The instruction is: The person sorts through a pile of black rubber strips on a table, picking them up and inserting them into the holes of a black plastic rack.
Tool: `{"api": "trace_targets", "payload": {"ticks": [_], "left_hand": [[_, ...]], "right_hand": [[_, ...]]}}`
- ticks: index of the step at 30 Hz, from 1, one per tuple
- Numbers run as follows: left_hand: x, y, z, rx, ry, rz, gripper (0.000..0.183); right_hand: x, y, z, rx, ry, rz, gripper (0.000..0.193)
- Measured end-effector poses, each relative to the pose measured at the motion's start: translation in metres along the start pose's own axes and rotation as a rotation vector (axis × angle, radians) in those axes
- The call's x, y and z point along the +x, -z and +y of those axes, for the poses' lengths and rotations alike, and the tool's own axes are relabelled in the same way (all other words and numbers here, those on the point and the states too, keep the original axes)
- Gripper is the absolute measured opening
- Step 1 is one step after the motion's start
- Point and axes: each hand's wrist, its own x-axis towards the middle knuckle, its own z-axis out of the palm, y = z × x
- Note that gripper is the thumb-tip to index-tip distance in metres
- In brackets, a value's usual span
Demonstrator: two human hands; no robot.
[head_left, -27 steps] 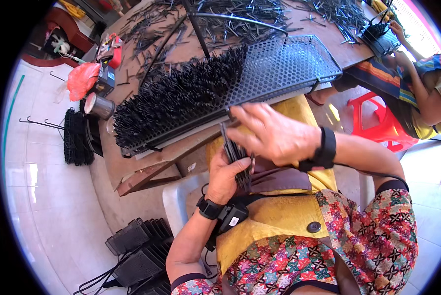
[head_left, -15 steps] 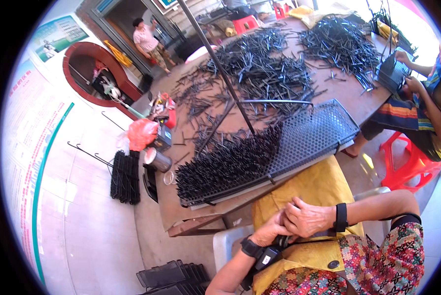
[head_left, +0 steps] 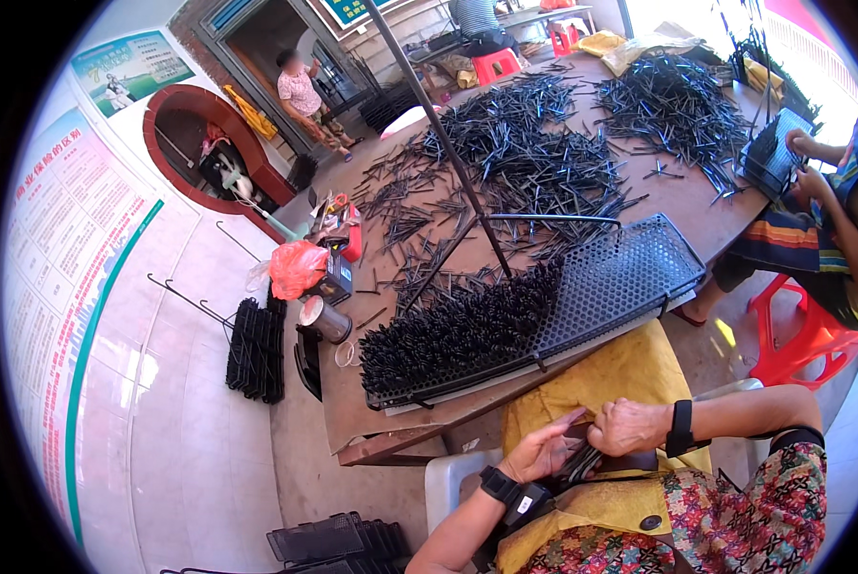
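Over the yellow apron [head_left: 596,359] on my lap, my two hands meet. My left hand [head_left: 546,452] has its fingers stretched out and its palm partly showing, beside a small bundle of thin dark strips [head_left: 580,465]. My right hand [head_left: 630,427] is closed in a fist at the upper end of that bundle; its fingertips are hidden. In front of me, a black perforated tray [head_left: 630,273] lies slanted on the table's near edge. Its left part is packed with upright black pieces [head_left: 458,330]; the right part shows bare holes.
Heaps of loose black strips [head_left: 534,143] cover the brown table [head_left: 352,421]. A metal pole [head_left: 448,143] rises behind the tray. At left are a tin can [head_left: 324,319] and a red bag [head_left: 297,270]. A co-worker holds a tray [head_left: 771,153] at right, by a red stool [head_left: 802,335].
My hands have drawn apart from their clasp: the left has unfolded its fingers, the right has closed into a fist. The view has shifted slightly; the tray's filling looks the same.
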Motion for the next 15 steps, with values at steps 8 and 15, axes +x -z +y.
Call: {"api": "trace_targets", "payload": {"ticks": [8,15], "left_hand": [[0.008,0.004,-0.007,0.177,-0.396,0.082,0.057],[0.002,-0.041,0.013,0.288,-0.253,0.234,0.050]], "right_hand": [[0.002,0.000,-0.003,0.959,-0.527,0.347,0.016],[0.038,0.002,-0.014,1.639,-0.429,0.147,0.029]]}}
